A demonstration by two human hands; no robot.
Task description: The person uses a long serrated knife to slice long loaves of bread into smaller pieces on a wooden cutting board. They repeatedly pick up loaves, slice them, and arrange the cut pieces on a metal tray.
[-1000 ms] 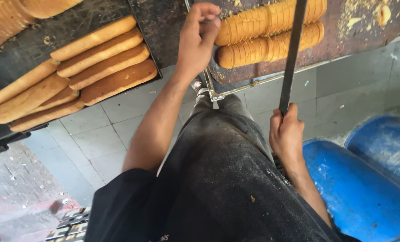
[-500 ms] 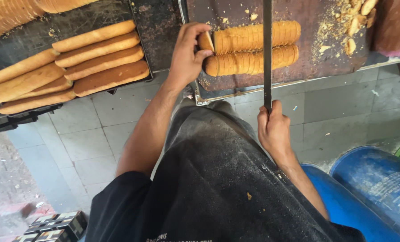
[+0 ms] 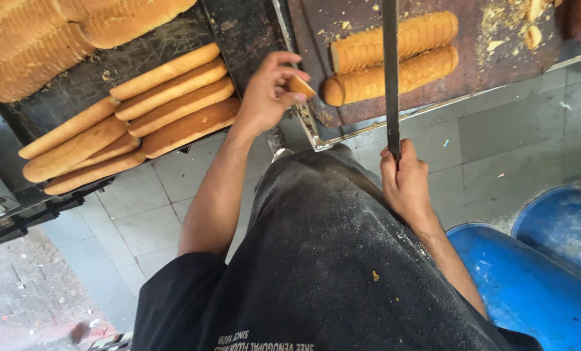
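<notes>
**End slice lifted clear of the cut loaves**

Above the brown cutting board [image 3: 472, 84], the left hand [image 3: 267, 97] has drawn back from the loaves since half a second ago; then it pressed against their cut ends, now it sits off the board's left edge, over the dark gap beside the tray; its fingers are pinched on a small end slice of bread [image 3: 301, 86], held between thumb and fingertips, just left of the two sliced loaves [image 3: 394, 62] and apart from them; the loaves lie side by side across the board, with crumbs [image 3: 505, 32] scattered to their right. The right hand [image 3: 404, 182] has kept its place low on the long dark blade [image 3: 390, 71], fist wrapped closed around its near end; the blade runs upward across both loaves. On the left, a dark tray [image 3: 76, 84] carries uncut long loaves [image 3: 134, 117] in rows. Blue drums [image 3: 537, 273] stand at lower right on the tiled floor [image 3: 498, 143].
</notes>
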